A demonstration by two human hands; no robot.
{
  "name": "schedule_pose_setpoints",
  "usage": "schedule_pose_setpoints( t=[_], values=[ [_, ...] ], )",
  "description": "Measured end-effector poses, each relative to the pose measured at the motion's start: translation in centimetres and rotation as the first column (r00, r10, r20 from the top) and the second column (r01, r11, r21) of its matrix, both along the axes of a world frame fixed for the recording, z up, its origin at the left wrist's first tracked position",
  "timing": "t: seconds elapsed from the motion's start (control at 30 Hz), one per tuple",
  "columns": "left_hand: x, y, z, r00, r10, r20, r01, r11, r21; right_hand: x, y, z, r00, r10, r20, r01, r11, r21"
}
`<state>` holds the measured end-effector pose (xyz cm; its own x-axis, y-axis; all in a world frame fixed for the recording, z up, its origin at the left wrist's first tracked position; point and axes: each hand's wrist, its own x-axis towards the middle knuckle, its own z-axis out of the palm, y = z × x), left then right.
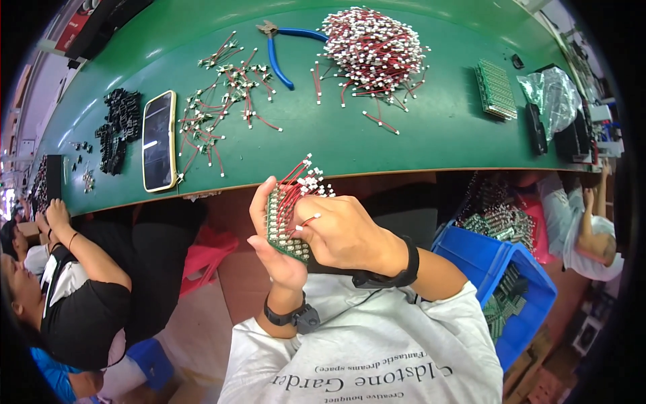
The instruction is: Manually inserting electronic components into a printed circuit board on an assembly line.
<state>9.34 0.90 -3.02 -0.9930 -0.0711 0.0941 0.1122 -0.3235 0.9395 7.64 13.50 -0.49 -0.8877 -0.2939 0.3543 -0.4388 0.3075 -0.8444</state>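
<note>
My left hand [281,268] grips a green circuit board panel [277,232] by its edges, just off the near edge of the table. Rows of small pale connectors cover the panel. Several red wire leads [291,190] with white plugs stand up from its far part. Over the panel, my right hand [353,232] is closed, thumb and finger pinching a short red cable [308,221] with a white plug at its end. My right fingers partly hide where that cable meets the panel.
On the green table [444,128] lie a heap of red cables [373,50], blue-handled pliers [282,71], loose cables [235,84], a phone [159,141], black parts [119,131] and stacked boards [496,89]. A blue bin [538,269] stands right; a person [87,283] works at left.
</note>
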Motion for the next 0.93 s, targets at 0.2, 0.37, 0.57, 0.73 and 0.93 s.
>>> schedule_pose_setpoints(
  t=[0.2, 0.37, 0.57, 0.73, 0.93],
  values=[
    [-0.2, -1.1, 0.0, 0.999, 0.04, -0.02, -0.034, 0.975, 0.219, -3.3, 3.9, 1.7, 0.983, -0.161, -0.083, 0.161, 0.987, -0.013],
    [-0.4, -2.1, -0.2, 0.998, 0.037, -0.06, -0.023, 0.973, 0.228, -7.3, 9.1, -0.5, 0.831, -0.45, -0.327, 0.543, 0.786, 0.297],
    [-0.1, -1.9, 0.2, 0.998, -0.001, -0.062, 0.014, 0.979, 0.205, -8.0, 9.4, 0.5, 0.83, -0.387, -0.402, 0.479, 0.863, 0.159],
    [-0.4, -1.4, 0.1, 1.0, 0.007, -0.015, -0.001, 0.946, 0.324, -2.0, 6.5, 4.9, 0.99, -0.141, -0.02, 0.133, 0.968, -0.214],
    [-0.6, 0.6, 0.8, 1.0, -0.008, 0.001, 0.007, 0.987, 0.162, 2.5, 2.1, 3.0, 0.999, -0.008, 0.036, 0.02, 0.946, -0.325]
  ],
)
